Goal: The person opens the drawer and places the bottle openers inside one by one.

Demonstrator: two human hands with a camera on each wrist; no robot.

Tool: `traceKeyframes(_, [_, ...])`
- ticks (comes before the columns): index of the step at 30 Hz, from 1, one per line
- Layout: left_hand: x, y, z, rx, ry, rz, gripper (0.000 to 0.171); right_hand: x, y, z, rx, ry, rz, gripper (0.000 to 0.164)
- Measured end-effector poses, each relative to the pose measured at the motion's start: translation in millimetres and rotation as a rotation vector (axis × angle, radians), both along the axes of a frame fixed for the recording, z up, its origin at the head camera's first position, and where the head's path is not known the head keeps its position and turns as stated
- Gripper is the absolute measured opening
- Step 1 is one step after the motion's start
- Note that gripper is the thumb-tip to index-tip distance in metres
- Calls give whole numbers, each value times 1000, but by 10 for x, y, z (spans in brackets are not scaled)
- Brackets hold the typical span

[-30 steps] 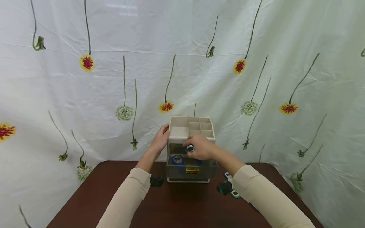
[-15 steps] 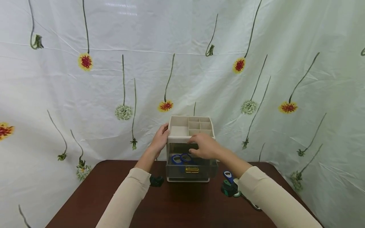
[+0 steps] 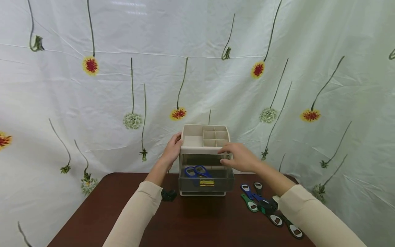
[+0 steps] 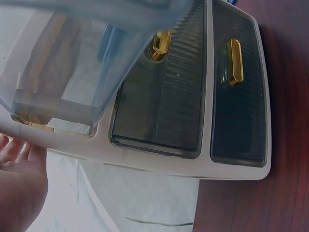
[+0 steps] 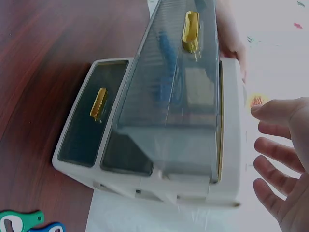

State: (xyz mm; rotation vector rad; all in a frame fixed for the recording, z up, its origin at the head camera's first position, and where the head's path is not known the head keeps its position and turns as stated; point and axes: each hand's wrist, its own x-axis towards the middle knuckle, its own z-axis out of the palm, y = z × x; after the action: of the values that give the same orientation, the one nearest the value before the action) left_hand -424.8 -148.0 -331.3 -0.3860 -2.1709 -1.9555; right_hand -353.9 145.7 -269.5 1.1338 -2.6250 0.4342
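A white desktop drawer cabinet [image 3: 197,150] stands at the back of the table, its smoky see-through top drawer [image 3: 187,186] pulled out. Inside that drawer lie blue bottle openers [image 3: 205,173] with ring-shaped heads. My left hand [image 3: 172,150] rests against the cabinet's upper left side; its fingertips are partly hidden in the left wrist view. Above the drawer's right side hovers my right hand [image 3: 241,157], fingers loosely bent with nothing in them. The right wrist view shows this hand [image 5: 285,152] apart from the cabinet.
Several bottle openers lie on the table at the right, among them a green one [image 3: 249,202], a blue one [image 3: 246,189] and a black one [image 3: 295,231]. Two lower drawers with gold handles [image 4: 235,63] are pushed in. A floral white curtain [image 3: 197,85] hangs behind the table.
My right hand let go of a blue bottle opener, which now lies in the drawer beside another. The hand then moved right, uncovering the openers on the table. My left hand stayed put.
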Motion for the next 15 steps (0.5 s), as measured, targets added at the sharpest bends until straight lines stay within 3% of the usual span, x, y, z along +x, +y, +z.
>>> traceKeyframes(15, [-43,0,-21,-1,-6,8,51,98,561,-67,-41,18,-47,25])
